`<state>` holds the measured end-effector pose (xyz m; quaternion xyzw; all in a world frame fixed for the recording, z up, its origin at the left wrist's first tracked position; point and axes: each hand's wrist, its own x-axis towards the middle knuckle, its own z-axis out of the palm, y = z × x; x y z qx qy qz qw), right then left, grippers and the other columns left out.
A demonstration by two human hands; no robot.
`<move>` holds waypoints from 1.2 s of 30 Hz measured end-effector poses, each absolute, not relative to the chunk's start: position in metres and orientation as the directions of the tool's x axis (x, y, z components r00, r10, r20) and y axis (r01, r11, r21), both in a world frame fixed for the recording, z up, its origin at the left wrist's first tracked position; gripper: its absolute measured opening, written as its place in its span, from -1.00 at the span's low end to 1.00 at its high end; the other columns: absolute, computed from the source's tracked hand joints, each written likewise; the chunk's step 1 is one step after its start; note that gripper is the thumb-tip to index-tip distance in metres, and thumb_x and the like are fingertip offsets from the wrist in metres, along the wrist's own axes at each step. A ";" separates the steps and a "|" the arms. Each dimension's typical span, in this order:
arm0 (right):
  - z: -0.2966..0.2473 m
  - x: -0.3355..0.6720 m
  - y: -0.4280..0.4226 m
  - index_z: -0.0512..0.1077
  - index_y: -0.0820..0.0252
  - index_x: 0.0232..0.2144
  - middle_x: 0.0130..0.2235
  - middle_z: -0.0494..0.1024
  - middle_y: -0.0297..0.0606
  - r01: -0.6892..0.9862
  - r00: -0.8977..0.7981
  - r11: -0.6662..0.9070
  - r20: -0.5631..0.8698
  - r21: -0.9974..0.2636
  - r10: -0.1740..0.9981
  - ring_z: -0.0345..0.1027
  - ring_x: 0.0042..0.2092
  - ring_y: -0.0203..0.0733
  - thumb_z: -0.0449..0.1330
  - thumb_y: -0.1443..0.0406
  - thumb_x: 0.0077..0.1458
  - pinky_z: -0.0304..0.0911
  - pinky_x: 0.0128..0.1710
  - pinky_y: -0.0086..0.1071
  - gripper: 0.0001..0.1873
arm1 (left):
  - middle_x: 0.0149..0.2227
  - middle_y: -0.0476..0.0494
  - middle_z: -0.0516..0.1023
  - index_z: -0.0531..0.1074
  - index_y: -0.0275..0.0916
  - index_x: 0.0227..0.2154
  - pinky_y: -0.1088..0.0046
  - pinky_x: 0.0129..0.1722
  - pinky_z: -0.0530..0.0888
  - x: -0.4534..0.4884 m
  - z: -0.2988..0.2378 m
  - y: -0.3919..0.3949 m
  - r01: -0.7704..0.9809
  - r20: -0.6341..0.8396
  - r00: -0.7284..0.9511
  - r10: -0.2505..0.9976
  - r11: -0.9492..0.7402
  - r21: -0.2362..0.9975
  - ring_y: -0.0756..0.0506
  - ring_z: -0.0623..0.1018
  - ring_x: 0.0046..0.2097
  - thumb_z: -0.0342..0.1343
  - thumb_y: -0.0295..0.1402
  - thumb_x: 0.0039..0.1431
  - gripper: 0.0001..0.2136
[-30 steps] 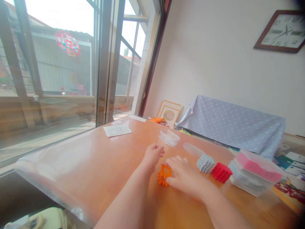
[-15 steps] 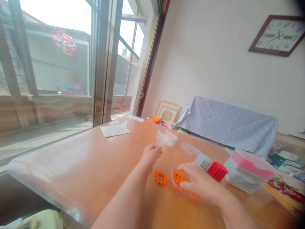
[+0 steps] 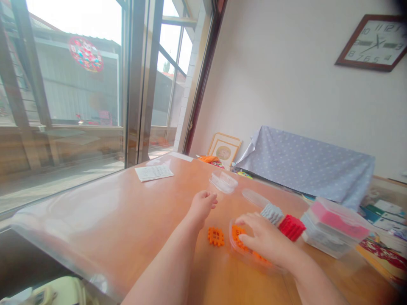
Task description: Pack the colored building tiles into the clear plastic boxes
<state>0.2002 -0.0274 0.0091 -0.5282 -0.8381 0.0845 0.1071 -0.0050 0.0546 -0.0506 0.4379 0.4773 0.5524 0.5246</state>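
Note:
My left hand (image 3: 203,206) is closed in a loose fist above the table, thumb against curled fingers, with nothing visible in it. A flat orange toothed block (image 3: 216,237) with a grid of holes lies on the table just below it. My right hand (image 3: 256,231) reaches over a clear plastic box (image 3: 233,245), thumb and fingers apart around the edge of another orange block (image 3: 237,232). I cannot make out a firm grip on it. More orange pieces show through the box wall, partly hidden under the hand.
Beyond my right hand stand a grey block stack (image 3: 271,213) and a red block stack (image 3: 291,228). A lidded clear box (image 3: 333,228) with pink and grey contents is at the right. Farther back are an open clear container (image 3: 223,183), a clear lid (image 3: 255,198) and printed paper (image 3: 154,172).
My right thumb has risen slightly, narrowing its gap to the fingers at the box. My left hand keeps its pose. The whole view has shifted a little.

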 end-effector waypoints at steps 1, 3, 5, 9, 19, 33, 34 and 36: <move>0.011 0.195 -0.028 0.51 0.07 -0.11 -0.11 0.55 -0.24 0.864 -0.422 0.435 0.108 -0.255 0.900 0.34 -0.07 -0.09 0.16 0.38 0.04 0.14 -0.01 -0.29 -0.67 | -0.35 -0.19 0.59 0.39 -0.25 -0.44 0.44 -0.35 0.32 -0.005 -0.050 0.054 -0.165 -0.015 -0.066 0.998 0.004 0.986 -0.02 0.48 -0.41 0.19 -0.18 0.12 -0.78; 0.014 0.181 -0.030 0.50 0.05 -0.08 -0.08 0.53 -0.23 0.865 -0.426 0.444 0.128 -0.234 0.896 0.32 -0.06 -0.07 0.20 0.34 0.04 0.13 -0.01 -0.27 -0.65 | -0.36 -0.18 0.59 0.39 -0.24 -0.45 0.44 -0.33 0.33 -0.005 -0.050 0.054 -0.178 -0.014 -0.063 0.998 0.002 0.984 -0.01 0.47 -0.41 0.18 -0.19 0.12 -0.78; 0.016 0.166 -0.031 0.50 0.04 -0.07 -0.07 0.51 -0.20 0.875 -0.433 0.448 0.115 -0.184 0.894 0.29 -0.04 -0.03 0.24 0.27 0.05 0.12 -0.01 -0.25 -0.66 | -0.37 -0.17 0.58 0.39 -0.24 -0.45 0.45 -0.33 0.33 -0.005 -0.049 0.053 -0.199 -0.015 -0.061 0.998 0.002 0.980 -0.01 0.47 -0.42 0.20 -0.18 0.11 -0.77; 0.013 0.140 -0.030 0.52 0.10 -0.21 -0.10 0.51 -0.13 0.866 -0.497 0.498 0.020 -0.049 0.867 0.28 -0.03 0.06 0.26 0.20 0.04 0.12 -0.02 -0.19 -0.76 | -0.38 -0.16 0.57 0.39 -0.24 -0.46 0.46 -0.33 0.33 -0.006 -0.047 0.052 -0.225 -0.016 -0.070 0.997 0.000 0.974 0.00 0.46 -0.42 0.24 -0.17 0.08 -0.75; -0.011 0.124 -0.013 0.48 0.15 -0.27 -0.26 0.59 -0.15 0.783 -0.607 0.612 -0.075 0.114 0.791 0.37 -0.09 0.04 0.19 0.33 0.00 0.04 0.02 -0.10 -0.82 | -0.37 -0.18 0.58 0.39 -0.25 -0.45 0.43 -0.32 0.34 -0.007 -0.046 0.052 -0.241 -0.012 -0.078 0.997 -0.007 0.971 -0.01 0.47 -0.42 0.24 -0.17 0.08 -0.75; 0.041 0.179 -0.012 0.46 0.11 -0.03 -0.04 0.52 -0.18 0.863 -0.436 0.467 0.184 -0.192 0.881 0.32 0.00 -0.04 0.24 0.27 0.03 0.14 0.04 -0.23 -0.60 | -0.36 -0.16 0.58 0.41 -0.24 -0.45 0.43 -0.34 0.31 -0.009 -0.048 0.055 -0.223 -0.004 -0.082 0.997 -0.014 0.975 -0.02 0.47 -0.42 0.24 -0.10 0.05 -0.71; 0.041 0.187 -0.012 0.46 0.11 -0.04 -0.04 0.53 -0.18 0.865 -0.429 0.460 0.177 -0.200 0.885 0.32 0.01 -0.03 0.23 0.27 0.02 0.14 0.05 -0.23 -0.60 | -0.36 -0.16 0.58 0.40 -0.24 -0.44 0.43 -0.34 0.31 -0.009 -0.048 0.055 -0.218 -0.008 -0.076 0.997 -0.009 0.976 -0.01 0.47 -0.42 0.23 -0.12 0.06 -0.73; 0.038 0.201 -0.015 0.48 0.11 -0.05 -0.05 0.54 -0.19 0.869 -0.420 0.446 0.156 -0.217 0.894 0.34 0.00 -0.03 0.24 0.28 0.01 0.16 0.05 -0.22 -0.61 | -0.37 -0.15 0.58 0.39 -0.24 -0.44 0.44 -0.35 0.31 -0.008 -0.048 0.054 -0.210 -0.013 -0.065 0.998 -0.001 0.978 -0.01 0.46 -0.43 0.20 -0.16 0.09 -0.76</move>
